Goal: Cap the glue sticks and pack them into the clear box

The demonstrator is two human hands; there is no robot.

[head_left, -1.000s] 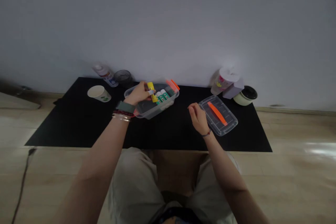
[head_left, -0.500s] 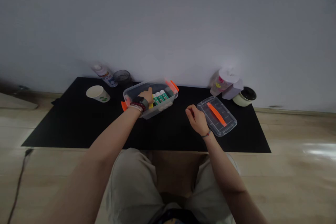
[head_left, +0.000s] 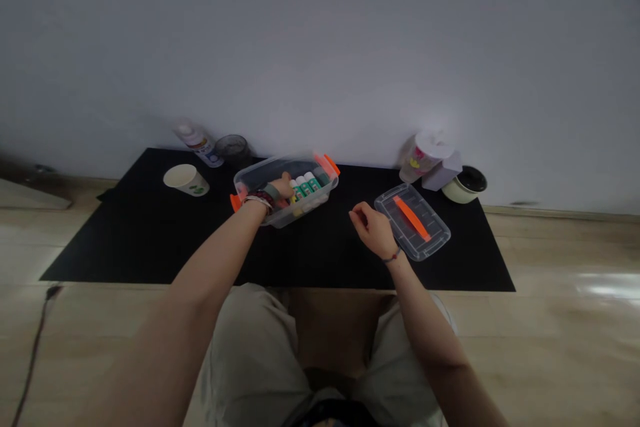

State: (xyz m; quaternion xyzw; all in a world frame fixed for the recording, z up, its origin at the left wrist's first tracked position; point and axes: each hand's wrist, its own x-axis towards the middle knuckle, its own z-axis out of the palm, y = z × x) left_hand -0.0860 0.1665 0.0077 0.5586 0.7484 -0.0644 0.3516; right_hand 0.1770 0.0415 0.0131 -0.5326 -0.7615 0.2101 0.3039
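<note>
A clear plastic box with orange latches stands without its lid near the back of the black table. My left hand reaches down inside it, beside several green-and-white tubes that look like glue sticks. Its fingers look drawn together; their tips, and whatever they hold, are hidden. Something yellow shows low in the box by this hand. Over the table, my right hand is loosely curled with nothing visible in it. Just right of it lies the clear lid with an orange handle.
Left of the box are a white paper cup, a spray can and a dark glass jar. At the back right stand a flowered plastic cup, a pale box and a cream pot with a dark top.
My left hand has sunk lower in the box, and its raised finger has curled down. The right hand has shifted slightly left.
</note>
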